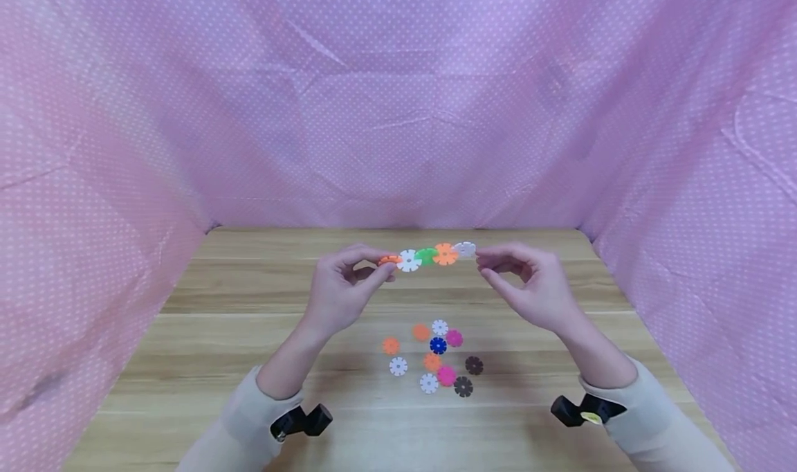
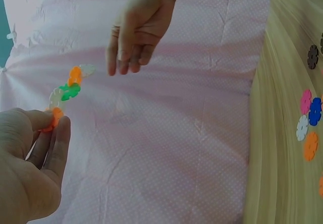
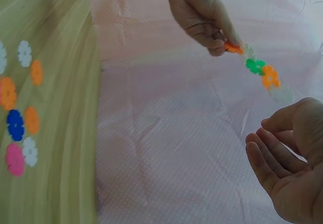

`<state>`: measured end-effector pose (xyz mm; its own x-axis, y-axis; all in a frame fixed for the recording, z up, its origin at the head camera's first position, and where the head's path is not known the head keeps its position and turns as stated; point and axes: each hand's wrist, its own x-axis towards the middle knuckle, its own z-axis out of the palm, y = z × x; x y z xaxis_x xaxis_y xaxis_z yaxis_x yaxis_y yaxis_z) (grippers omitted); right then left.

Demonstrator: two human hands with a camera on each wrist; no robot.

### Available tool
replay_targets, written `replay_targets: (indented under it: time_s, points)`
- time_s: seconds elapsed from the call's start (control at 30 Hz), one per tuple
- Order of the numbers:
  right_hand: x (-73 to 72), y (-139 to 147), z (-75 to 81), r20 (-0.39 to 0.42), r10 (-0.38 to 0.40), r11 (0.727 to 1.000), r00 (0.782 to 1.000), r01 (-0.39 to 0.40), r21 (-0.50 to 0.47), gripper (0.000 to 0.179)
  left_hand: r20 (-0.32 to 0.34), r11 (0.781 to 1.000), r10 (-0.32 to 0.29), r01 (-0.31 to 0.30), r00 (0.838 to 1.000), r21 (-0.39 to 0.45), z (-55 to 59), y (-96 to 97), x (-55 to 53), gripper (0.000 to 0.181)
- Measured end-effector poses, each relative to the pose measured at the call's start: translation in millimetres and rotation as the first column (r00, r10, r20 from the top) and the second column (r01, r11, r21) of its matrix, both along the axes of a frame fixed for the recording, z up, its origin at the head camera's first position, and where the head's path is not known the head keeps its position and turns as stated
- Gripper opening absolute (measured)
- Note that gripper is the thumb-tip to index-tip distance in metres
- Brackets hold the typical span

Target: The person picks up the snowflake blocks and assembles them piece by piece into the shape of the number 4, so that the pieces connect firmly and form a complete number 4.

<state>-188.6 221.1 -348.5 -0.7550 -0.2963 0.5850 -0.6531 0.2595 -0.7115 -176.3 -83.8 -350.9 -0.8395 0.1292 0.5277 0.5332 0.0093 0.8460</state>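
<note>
A chain of interlocked notched plastic discs (image 1: 427, 255), colored orange, white, green, orange and white, is held up above the table. My left hand (image 1: 345, 285) pinches the orange disc (image 2: 52, 119) at its left end between thumb and fingers. Beyond the other end, next to the white disc (image 1: 464, 250), is my right hand (image 1: 529, 285). Both wrist views show a gap between that white disc and the right fingers (image 3: 275, 156), which are loosely bent around nothing. The green disc (image 3: 255, 66) sits mid-chain.
Loose discs lie on the wooden table (image 1: 249, 278) below the hands: a blue disc (image 1: 438, 345), pink discs (image 1: 446, 376), dark brown discs (image 1: 463, 387), plus several orange and white ones. Pink dotted cloth (image 1: 398, 112) surrounds the table at the back and sides.
</note>
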Motion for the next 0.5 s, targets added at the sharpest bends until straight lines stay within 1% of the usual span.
replay_targets:
  time_s: [0.2, 0.37, 0.5]
  points:
    - [0.7, 14.9, -18.7, -0.005, -0.080, 0.990, 0.997, 0.080, 0.119, 0.024, 0.015, 1.000, 0.001, -0.001, 1.000, -0.002, 0.3, -3.4, 0.2, 0.014]
    - [-0.1, 28.1, -35.8, 0.001, -0.133, 0.973, 0.991, 0.131, 0.192, 0.024, 0.014, 1.000, 0.008, -0.007, 1.000, -0.025, 0.7, -6.4, 0.0, 0.016]
    - [-1.2, 34.1, -53.4, 0.005, -0.172, 0.952, 0.985, 0.165, 0.259, 0.025, 0.020, 1.000, 0.015, -0.014, 1.000, -0.021, 2.0, -8.5, -0.4, 0.016]
